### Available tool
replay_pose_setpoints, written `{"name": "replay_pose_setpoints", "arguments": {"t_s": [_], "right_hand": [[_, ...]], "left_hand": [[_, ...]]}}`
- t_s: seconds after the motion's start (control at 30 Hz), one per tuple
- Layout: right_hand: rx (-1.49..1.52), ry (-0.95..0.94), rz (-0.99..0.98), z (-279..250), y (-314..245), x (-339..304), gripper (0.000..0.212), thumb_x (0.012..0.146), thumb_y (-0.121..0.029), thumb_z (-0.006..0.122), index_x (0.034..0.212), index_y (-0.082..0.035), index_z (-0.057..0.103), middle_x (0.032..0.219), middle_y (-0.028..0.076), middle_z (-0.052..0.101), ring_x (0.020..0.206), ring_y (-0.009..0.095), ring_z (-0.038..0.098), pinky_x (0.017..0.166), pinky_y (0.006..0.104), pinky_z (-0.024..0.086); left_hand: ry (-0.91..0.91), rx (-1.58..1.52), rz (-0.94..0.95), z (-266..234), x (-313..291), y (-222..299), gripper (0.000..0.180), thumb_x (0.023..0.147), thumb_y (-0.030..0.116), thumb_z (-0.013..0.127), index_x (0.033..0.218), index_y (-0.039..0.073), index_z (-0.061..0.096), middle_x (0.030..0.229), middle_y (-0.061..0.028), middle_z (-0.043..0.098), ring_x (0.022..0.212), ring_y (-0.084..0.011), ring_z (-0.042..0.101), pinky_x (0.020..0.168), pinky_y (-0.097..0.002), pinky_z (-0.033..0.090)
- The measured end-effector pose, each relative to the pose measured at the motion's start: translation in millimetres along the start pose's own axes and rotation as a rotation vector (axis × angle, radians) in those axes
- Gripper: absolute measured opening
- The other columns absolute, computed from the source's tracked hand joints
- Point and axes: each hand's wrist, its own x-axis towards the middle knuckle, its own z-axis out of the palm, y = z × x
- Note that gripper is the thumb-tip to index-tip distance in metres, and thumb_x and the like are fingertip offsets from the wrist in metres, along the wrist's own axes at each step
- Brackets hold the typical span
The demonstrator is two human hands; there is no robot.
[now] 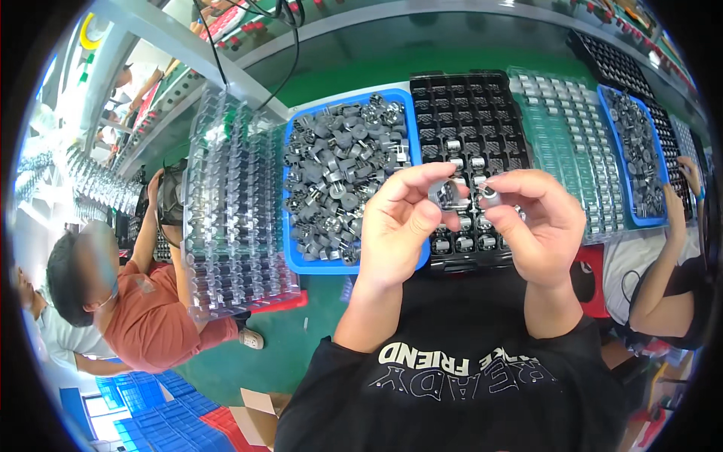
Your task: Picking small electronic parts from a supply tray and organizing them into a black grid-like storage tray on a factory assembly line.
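Observation:
Above a black compartment tray (471, 120), my two hands face each other at chest height. My left hand (397, 230) pinches a small round grey part with metal on it (446, 196) between thumb and fingers. A small silver metal cylinder (489, 196) sits between the thumb and forefinger of my right hand (541, 226). The two pieces are a short gap apart. Several silver cylinders (465, 244) stand in the tray's near cells, and my hands hide part of the tray. Beside my left hand, a blue bin (416, 128) holds a heap of grey round parts with metal prongs (339, 169).
Clear plastic trays of small parts (233, 218) are stacked left of the bin. Another clear tray with silver cylinders (576, 151) lies right of the black one, before a second blue bin (648, 220). Co-workers sit at left (147, 324) and right (670, 294). A cable (295, 60) hangs overhead.

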Motion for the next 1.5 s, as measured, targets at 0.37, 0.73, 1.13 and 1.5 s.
{"name": "replay_pose_setpoints", "arguments": {"t_s": [0.37,0.73,1.13,1.5], "right_hand": [[-0.329,-0.059,-0.409,12,8,10,0.031,0.075,-0.018,0.087,0.102,-0.004,0.077,0.090,0.008,0.069,0.079,0.021,0.067,0.067,0.0309,0.055],[-0.259,-0.060,-0.254,15,14,-1,0.027,0.076,-0.013,0.087,0.099,-0.004,0.076,0.085,0.008,0.067,0.076,0.021,0.064,0.065,0.0294,0.051],[-0.798,-0.140,0.070,-32,60,48,0.007,0.084,-0.003,0.071,0.087,-0.002,0.065,0.079,0.008,0.062,0.073,0.023,0.063,0.067,0.0320,0.051],[-1.030,-0.489,0.019,-27,72,77,0.024,0.084,-0.011,0.070,0.108,-0.004,0.068,0.111,0.015,0.068,0.098,0.032,0.068,0.083,0.0420,0.055]], "left_hand": [[0.008,0.148,0.009,8,-7,-1,0.044,0.105,0.035,0.057,0.120,-0.006,0.063,0.106,-0.0113,0.071,0.090,-0.0134,0.068,0.078,-0.0263,0.056],[-0.009,0.200,-0.021,2,-13,-3,0.045,0.103,0.034,0.062,0.120,-0.008,0.061,0.106,-0.0119,0.070,0.093,-0.0145,0.068,0.082,-0.0263,0.055],[0.485,0.895,0.209,-46,-31,21,0.020,0.093,0.001,0.069,0.113,-0.001,0.068,0.098,-0.0094,0.074,0.087,-0.0111,0.067,0.079,-0.0258,0.053],[0.058,1.000,0.785,11,-19,115,0.028,0.084,0.006,0.073,0.110,-0.004,0.065,0.093,-0.0154,0.073,0.081,-0.0235,0.066,0.074,-0.0314,0.052]]}}
